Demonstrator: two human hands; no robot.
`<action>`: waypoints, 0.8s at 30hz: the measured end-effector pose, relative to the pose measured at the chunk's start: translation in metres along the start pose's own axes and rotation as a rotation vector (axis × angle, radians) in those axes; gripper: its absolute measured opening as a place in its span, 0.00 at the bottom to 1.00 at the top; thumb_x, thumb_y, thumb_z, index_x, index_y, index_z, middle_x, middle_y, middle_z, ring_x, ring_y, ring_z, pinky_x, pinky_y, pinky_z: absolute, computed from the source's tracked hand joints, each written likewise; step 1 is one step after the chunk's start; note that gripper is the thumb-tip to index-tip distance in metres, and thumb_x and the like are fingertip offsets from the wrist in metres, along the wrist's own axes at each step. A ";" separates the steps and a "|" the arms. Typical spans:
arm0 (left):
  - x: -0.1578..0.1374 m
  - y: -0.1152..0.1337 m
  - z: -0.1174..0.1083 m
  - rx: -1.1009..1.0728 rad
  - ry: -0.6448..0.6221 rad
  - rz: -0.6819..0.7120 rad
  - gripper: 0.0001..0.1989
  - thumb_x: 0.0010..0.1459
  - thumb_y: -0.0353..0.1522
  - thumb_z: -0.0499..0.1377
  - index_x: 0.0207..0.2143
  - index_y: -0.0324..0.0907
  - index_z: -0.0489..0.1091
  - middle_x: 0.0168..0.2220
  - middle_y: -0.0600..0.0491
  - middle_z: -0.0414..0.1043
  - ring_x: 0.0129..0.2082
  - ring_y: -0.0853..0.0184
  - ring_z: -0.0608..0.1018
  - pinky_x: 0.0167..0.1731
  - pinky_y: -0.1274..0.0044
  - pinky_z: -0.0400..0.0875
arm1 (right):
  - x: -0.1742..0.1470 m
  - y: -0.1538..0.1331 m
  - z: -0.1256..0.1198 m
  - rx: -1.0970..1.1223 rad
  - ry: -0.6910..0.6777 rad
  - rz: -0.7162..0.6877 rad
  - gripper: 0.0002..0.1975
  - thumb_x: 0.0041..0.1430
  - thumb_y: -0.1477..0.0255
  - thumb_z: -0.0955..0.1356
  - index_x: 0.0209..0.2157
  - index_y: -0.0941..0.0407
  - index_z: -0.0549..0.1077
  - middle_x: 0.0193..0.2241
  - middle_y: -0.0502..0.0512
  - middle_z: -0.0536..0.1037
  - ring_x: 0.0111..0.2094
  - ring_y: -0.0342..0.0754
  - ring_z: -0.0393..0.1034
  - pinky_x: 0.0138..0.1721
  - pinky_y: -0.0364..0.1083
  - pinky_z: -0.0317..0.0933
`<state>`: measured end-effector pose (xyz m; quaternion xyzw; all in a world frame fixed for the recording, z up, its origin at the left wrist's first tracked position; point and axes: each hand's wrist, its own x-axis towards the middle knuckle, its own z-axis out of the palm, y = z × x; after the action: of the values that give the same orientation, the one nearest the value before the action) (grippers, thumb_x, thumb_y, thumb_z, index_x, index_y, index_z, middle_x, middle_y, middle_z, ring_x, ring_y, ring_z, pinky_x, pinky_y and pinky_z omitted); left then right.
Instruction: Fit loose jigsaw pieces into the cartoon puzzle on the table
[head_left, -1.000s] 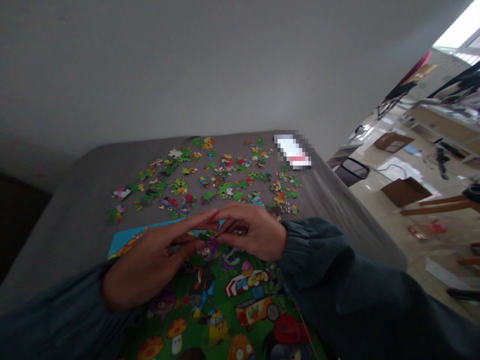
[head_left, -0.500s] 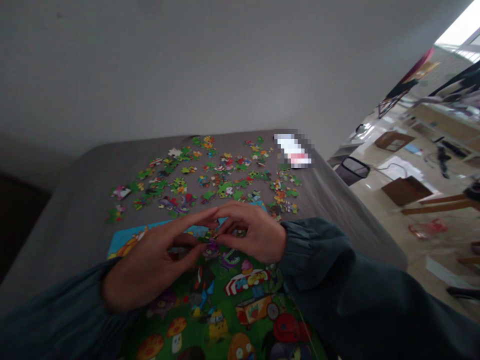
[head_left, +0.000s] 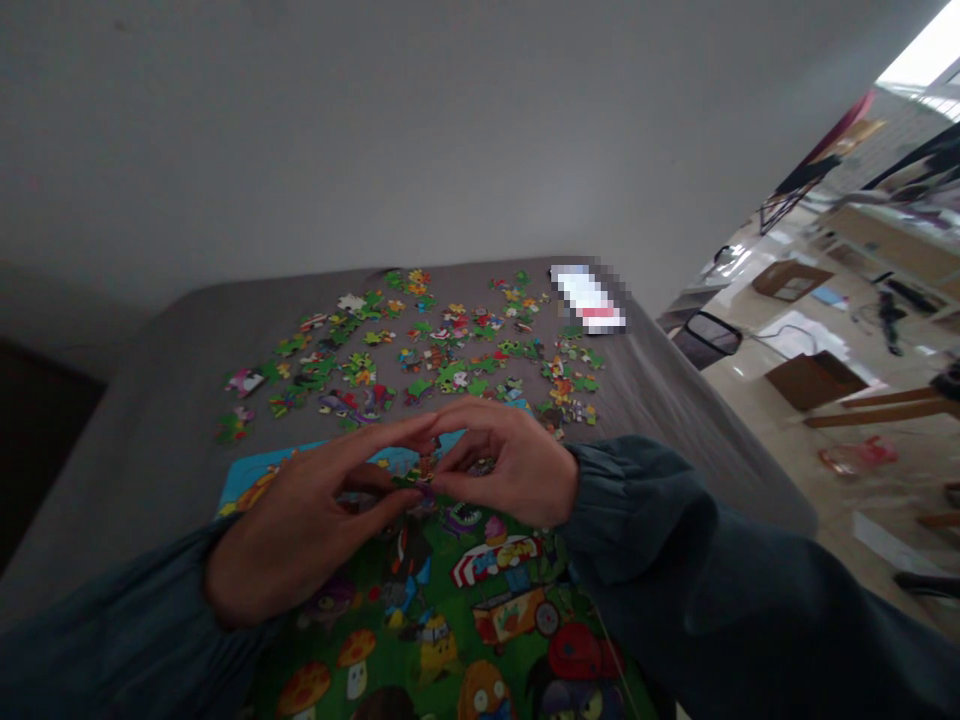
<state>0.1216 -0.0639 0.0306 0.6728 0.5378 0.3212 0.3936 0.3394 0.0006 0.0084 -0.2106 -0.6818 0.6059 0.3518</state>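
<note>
My left hand [head_left: 300, 530] and my right hand [head_left: 517, 465] meet fingertip to fingertip over the upper part of a colourful cartoon picture sheet [head_left: 420, 660]. Between their pinched thumbs and fingers is a small jigsaw puzzle piece [head_left: 426, 492] with purple and green on it, mostly covered by the fingers. Whether it is joined to another piece cannot be made out. Beyond my hands, many loose puzzle pieces [head_left: 454, 378] lie scattered over the grey cloth [head_left: 172, 390]. The sheet's blue top edge shows at the left of my hands.
A phone with a blurred bright screen [head_left: 589, 298] lies at the back right of the cloth, near the pale wall [head_left: 420, 130]. On the floor to the right are cardboard boxes [head_left: 816, 380], a dark-framed mirror-like object [head_left: 706, 338] and other scattered things.
The purple piece has tilted between my fingertips and shows less of its face. My left thumb has shifted slightly up and right. The camera view has moved a little.
</note>
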 end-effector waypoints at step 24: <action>0.008 0.011 -0.087 0.236 0.854 0.130 0.31 0.55 0.34 0.72 0.61 0.42 0.72 0.45 0.52 0.85 0.42 0.63 0.87 0.45 0.74 0.84 | 0.016 -0.025 0.023 -0.908 -0.529 -0.235 0.15 0.71 0.70 0.67 0.55 0.62 0.76 0.49 0.63 0.81 0.51 0.55 0.75 0.57 0.56 0.68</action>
<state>0.0538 -0.0418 0.0825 0.5525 0.6418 0.5305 0.0360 0.3154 -0.0077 0.0356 -0.1041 -0.9595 0.2390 0.1071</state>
